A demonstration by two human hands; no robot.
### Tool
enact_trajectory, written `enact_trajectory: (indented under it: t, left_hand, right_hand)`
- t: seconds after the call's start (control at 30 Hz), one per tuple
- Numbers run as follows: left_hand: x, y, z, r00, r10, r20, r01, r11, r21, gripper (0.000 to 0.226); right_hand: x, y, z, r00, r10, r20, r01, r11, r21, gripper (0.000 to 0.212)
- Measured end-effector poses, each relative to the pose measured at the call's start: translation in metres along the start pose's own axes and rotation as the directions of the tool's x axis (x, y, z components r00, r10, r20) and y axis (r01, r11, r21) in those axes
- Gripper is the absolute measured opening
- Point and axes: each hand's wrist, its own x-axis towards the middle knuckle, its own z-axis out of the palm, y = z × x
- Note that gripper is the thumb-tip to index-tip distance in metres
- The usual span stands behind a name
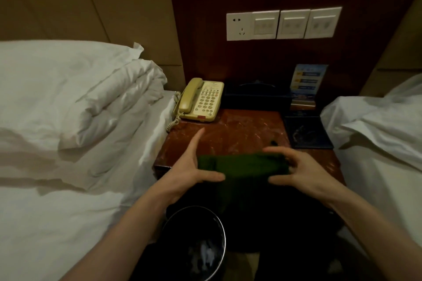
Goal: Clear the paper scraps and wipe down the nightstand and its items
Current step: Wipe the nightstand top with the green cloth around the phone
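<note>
The nightstand (239,134), a dark reddish wooden stand, sat between two white-sheeted beds, one bed (57,121) to the left and the other (376,139) to the right, its streaked top bare across the middle, with no paper scraps visible on it. Below its front edge a black bin (194,244) held pale crumpled paper, which suggested the clearing step was done and the wiping step was in hand. A green cloth (242,164) was stretched over the stand's front edge between the person's two hands and hung down into shadow. The left hand (196,166) held the cloth's left end under its thumb, the fingers straight and pointing toward the back of the stand. The right hand (296,166) pinched the right end between curled fingers and thumb. Along the back stood a cream telephone (201,100) at the left, a black tissue box (255,96) in the middle and an upright blue card (308,82) at the right, with a dark folder (308,132) lying flat in front of the card. The next move likely called for folding or bunching the cloth into one hand, pressing it flat on the wood and sweeping across the open middle, then lifting or working round each item along the back to wipe it and the wood beneath.
</note>
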Motion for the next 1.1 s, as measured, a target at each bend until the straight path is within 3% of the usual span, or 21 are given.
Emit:
enact_trajectory:
  t: [0.07,0.1,0.2,0.27,0.3,0.37,0.4,0.47,0.57,0.67,0.77,0.83,0.87,0.97,1.1]
  left_hand:
    - [0.0,0.008,-0.008,0.995,0.063,0.076,-0.081,0.96,0.266,0.093]
    - [0.0,0.011,-0.011,0.994,0.052,0.101,-0.088,0.913,0.399,0.08]
    - [0.002,0.012,-0.017,0.998,0.069,0.006,-0.053,0.705,0.707,0.045]
    - [0.004,0.01,-0.017,0.98,0.173,-0.094,-0.038,0.635,0.772,0.023]
    - [0.007,0.007,-0.019,0.969,0.213,-0.128,-0.04,0.641,0.766,0.018]
    - [0.015,0.002,-0.022,0.965,0.197,-0.171,-0.034,0.744,0.668,0.015]
    - [0.019,-0.001,-0.021,0.971,0.148,-0.187,-0.017,0.825,0.565,0.017]
    - [0.03,-0.006,-0.016,0.97,0.014,-0.241,0.067,0.944,0.324,0.025]
    - [0.048,-0.023,-0.015,0.933,-0.081,-0.351,0.176,0.953,0.246,0.023]
    - [0.064,-0.042,-0.023,0.924,-0.164,-0.344,0.247,0.946,0.212,0.018]
    - [0.067,-0.057,-0.026,0.941,-0.163,-0.295,0.216,0.964,0.155,0.02]
    - [0.063,-0.068,-0.022,0.953,-0.047,-0.3,0.125,0.961,0.246,0.025]
    - [0.061,-0.074,-0.02,0.952,0.025,-0.306,0.081,0.941,0.329,0.027]
    - [0.055,-0.084,-0.017,0.923,0.227,-0.311,0.001,0.807,0.591,0.031]
    - [0.054,-0.085,-0.038,0.882,0.382,-0.277,-0.035,0.638,0.769,0.026]
  right_hand:
    - [0.0,0.007,-0.004,0.994,-0.072,-0.08,0.025,0.878,-0.478,0.042]
    - [0.0,0.007,-0.005,0.989,-0.1,-0.104,0.022,0.817,-0.576,0.034]
    - [-0.003,0.006,-0.007,0.976,-0.201,-0.086,0.109,0.789,-0.604,0.018]
    - [0.001,0.008,-0.007,0.961,-0.265,-0.076,0.177,0.804,-0.568,0.015]
    - [0.004,0.008,-0.004,0.965,-0.241,-0.1,0.172,0.876,-0.451,0.013]
    - [0.017,0.004,0.005,0.985,-0.075,-0.152,0.059,0.992,-0.109,0.01]
    - [0.026,0.001,0.011,0.987,0.028,-0.159,-0.025,0.999,0.021,0.009]
    - [0.052,-0.002,0.023,0.964,0.153,-0.217,-0.142,0.988,0.068,0.014]
    - [0.084,0.0,0.038,0.93,0.206,-0.306,-0.2,0.978,0.051,0.025]
    - [0.1,0.002,0.047,0.931,0.165,-0.325,-0.195,0.979,-0.063,0.039]
    - [0.097,0.007,0.076,0.937,-0.029,-0.349,-0.134,0.891,-0.434,0.049]
    - [0.087,0.007,0.11,0.923,-0.116,-0.368,-0.152,0.767,-0.623,0.054]
    - [0.084,0.005,0.127,0.935,-0.081,-0.346,-0.179,0.735,-0.654,0.059]
    - [0.089,-0.001,0.17,0.956,0.098,-0.277,-0.266,0.684,-0.679,0.075]
    - [0.107,0.001,0.181,0.926,0.136,-0.352,-0.356,0.626,-0.694,0.084]
